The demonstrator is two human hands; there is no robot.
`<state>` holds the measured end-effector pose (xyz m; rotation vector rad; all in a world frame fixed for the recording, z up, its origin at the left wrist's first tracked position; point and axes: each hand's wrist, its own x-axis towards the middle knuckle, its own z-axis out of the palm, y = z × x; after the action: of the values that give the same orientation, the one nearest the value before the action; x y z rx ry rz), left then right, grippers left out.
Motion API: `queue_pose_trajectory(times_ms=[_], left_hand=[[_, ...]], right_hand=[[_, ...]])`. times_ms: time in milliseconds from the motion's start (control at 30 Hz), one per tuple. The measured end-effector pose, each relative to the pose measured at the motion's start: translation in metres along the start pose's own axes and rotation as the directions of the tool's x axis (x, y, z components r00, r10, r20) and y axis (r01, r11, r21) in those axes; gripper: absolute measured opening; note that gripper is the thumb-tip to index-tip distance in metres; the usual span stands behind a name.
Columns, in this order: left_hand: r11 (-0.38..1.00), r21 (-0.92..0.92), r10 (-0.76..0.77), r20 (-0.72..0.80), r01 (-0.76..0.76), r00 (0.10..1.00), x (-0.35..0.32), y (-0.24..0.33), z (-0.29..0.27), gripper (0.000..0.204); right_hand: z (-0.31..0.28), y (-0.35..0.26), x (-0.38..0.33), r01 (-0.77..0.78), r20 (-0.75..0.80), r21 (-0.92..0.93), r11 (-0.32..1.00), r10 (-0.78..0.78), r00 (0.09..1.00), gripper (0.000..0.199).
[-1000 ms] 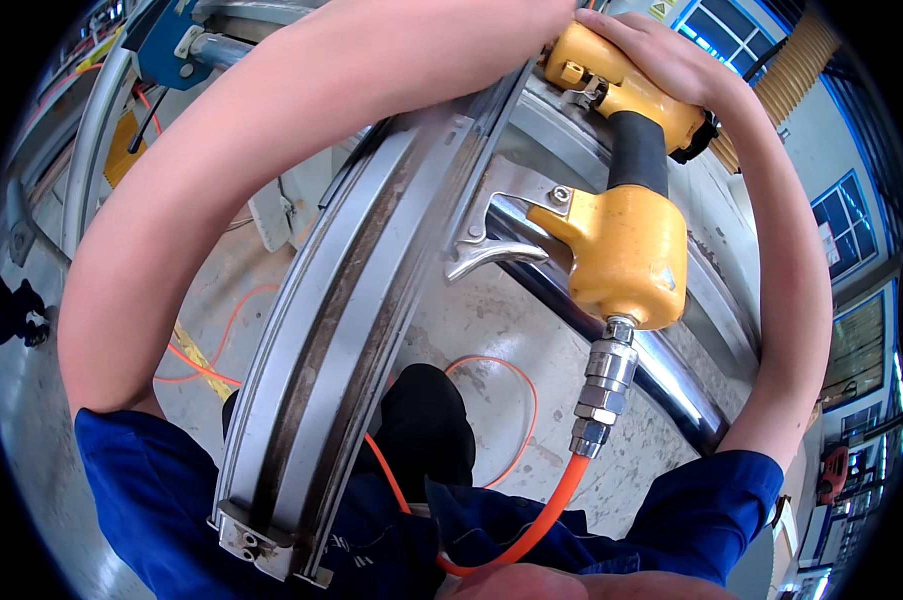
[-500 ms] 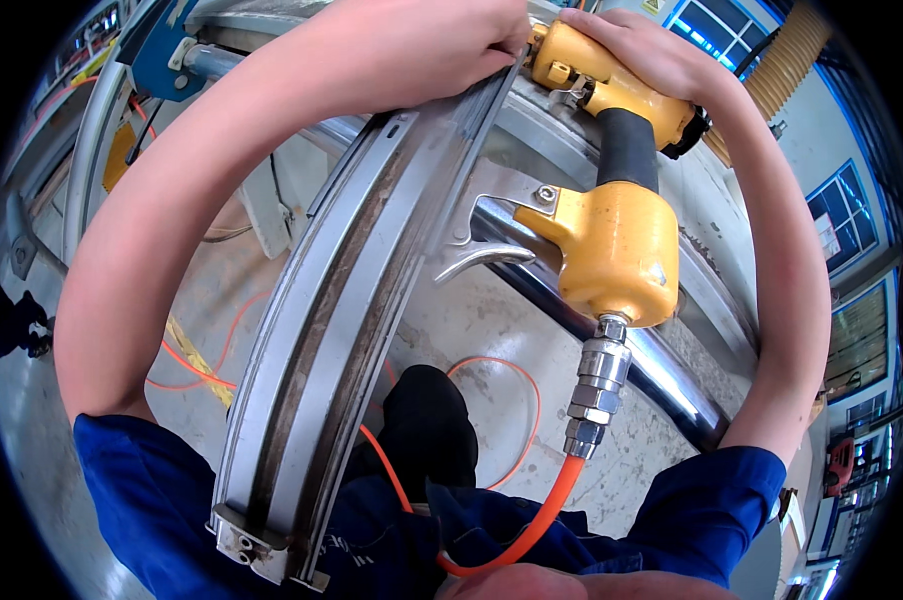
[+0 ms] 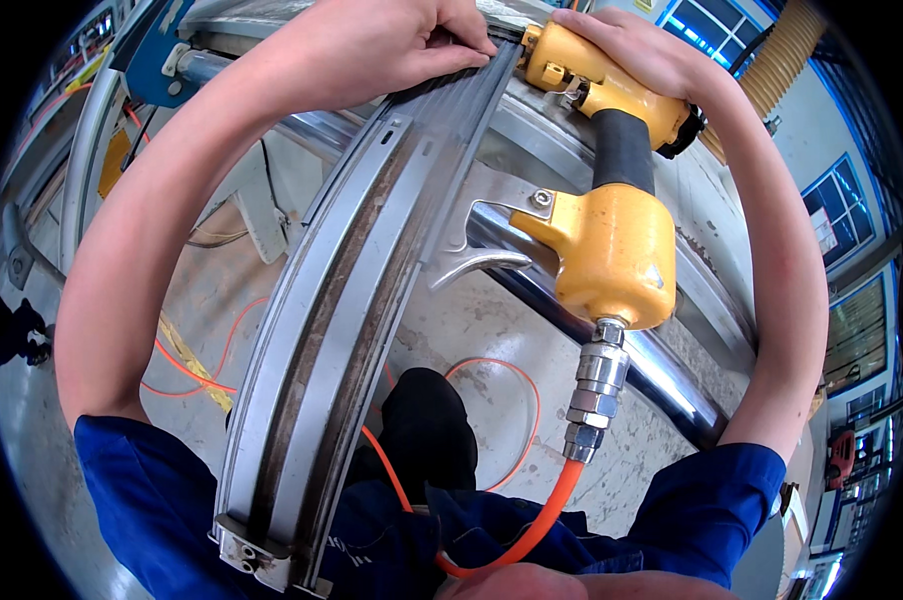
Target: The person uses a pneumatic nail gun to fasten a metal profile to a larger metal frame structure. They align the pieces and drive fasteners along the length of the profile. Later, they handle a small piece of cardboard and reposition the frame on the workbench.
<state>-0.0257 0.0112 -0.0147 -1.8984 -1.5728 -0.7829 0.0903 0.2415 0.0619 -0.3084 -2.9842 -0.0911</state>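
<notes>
The left hand (image 3: 402,50) has drawn back leftward from the head of the yellow air nailer (image 3: 617,245), so more of the upper end of its silver magazine (image 3: 357,300) shows and access there looks freer. The nailer slants between the forearms (image 3: 787,270). The left grip is narrow, thumb and fingertips at the magazine; whether they pinch anything small, I cannot tell. The right hand (image 3: 642,50) curves over the nailer's head, its wrap partly hidden, and the orange hose (image 3: 547,530) disappears against blue clothing (image 3: 152,480)
</notes>
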Motion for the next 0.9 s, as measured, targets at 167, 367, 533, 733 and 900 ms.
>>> queue_pose_trajectory(times_ms=[167,367,533,733,900], left_hand=[[0.998,-0.063,-0.028,-0.043,0.026,0.999,-0.001,-0.004,-0.001,0.012],[0.994,-0.107,-0.034,-0.007,0.033,0.999,-0.002,-0.017,-0.019,0.014],[0.989,-0.137,-0.057,-0.054,0.049,0.997,-0.02,-0.027,-0.015,0.016],[0.997,0.036,0.069,-0.201,-0.063,0.977,-0.029,-0.029,-0.005,0.015],[0.995,0.064,0.1,-0.362,-0.082,0.927,-0.034,-0.026,0.0,0.011]], right_hand=[[-0.001,-0.001,-0.002,-0.023,0.01,-0.003,1.0,0.023,1.0,0.071],[-0.017,-0.023,-0.014,0.033,0.066,0.023,0.999,-0.035,0.997,0.071],[-0.008,-0.019,-0.005,0.069,0.018,0.065,0.995,-0.071,0.997,0.067],[0.013,0.063,0.038,0.178,-0.031,-0.235,0.956,-0.191,0.981,0.05],[0.011,0.067,0.037,0.074,-0.07,-0.148,0.986,-0.085,0.994,0.055]])
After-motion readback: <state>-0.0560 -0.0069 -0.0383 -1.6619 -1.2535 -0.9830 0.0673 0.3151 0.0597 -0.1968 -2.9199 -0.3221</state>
